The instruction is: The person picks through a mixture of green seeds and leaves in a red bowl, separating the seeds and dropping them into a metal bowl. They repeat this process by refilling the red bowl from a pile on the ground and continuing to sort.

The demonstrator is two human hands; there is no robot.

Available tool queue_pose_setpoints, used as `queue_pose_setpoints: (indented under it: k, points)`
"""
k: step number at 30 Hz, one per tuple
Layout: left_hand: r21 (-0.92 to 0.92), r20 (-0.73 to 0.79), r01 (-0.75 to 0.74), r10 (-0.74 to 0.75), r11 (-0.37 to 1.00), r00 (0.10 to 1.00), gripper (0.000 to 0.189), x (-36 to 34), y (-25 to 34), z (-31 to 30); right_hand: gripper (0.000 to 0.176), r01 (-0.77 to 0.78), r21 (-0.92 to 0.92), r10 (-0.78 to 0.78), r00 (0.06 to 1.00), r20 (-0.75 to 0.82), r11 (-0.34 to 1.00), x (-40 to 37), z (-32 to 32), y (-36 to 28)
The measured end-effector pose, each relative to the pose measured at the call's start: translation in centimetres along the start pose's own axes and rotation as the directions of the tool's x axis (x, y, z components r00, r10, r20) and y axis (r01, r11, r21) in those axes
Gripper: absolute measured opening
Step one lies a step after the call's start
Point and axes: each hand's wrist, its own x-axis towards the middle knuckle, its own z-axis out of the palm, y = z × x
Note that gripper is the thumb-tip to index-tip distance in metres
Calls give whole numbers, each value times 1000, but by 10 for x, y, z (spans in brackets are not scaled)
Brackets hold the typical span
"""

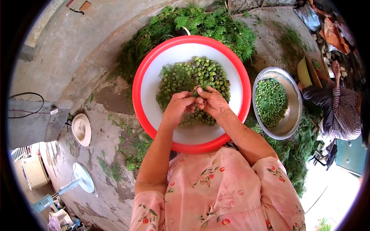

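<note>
Over the middle of a white basin with a red rim [142, 131], my two hands meet with the fingertips almost touching. My left hand [179, 106] is closed in a pinch at the end of a small green sprig [195, 91]. My right hand [212, 103] pinches the same sprig between thumb and fingers, which partly hide it. Below them in the basin lies a heap of round green seed cones [210, 73], some with brown marks. Feathery green leaf sprigs [169, 82] are mixed in, mostly on the left side of the heap.
A metal bowl of green cones [271, 102] stands right of the basin. Cut leafy branches [227, 32] lie behind it. Another person [339, 107] sits at far right near a yellow bowl [304, 73]. On the left are a pale hat [81, 129] and a fan [84, 178].
</note>
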Motion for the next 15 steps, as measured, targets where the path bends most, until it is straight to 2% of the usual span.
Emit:
queue_pose_setpoints:
  k: [4,10,15]
  points:
    - [27,14,-18,17,999,1000,16,-5,7,1,13,-17,23,16,999,51,1000,0,-3,-1]
    - [209,6,0,-2,978,1000,17,-2,11,1,13,-27,79,29,999,-15,997,-1,-3,0]
    - [291,10,21,-25,956,1000,19,-3,13,10,13,61,11,-61,998,-26,998,-12,-9,-9]
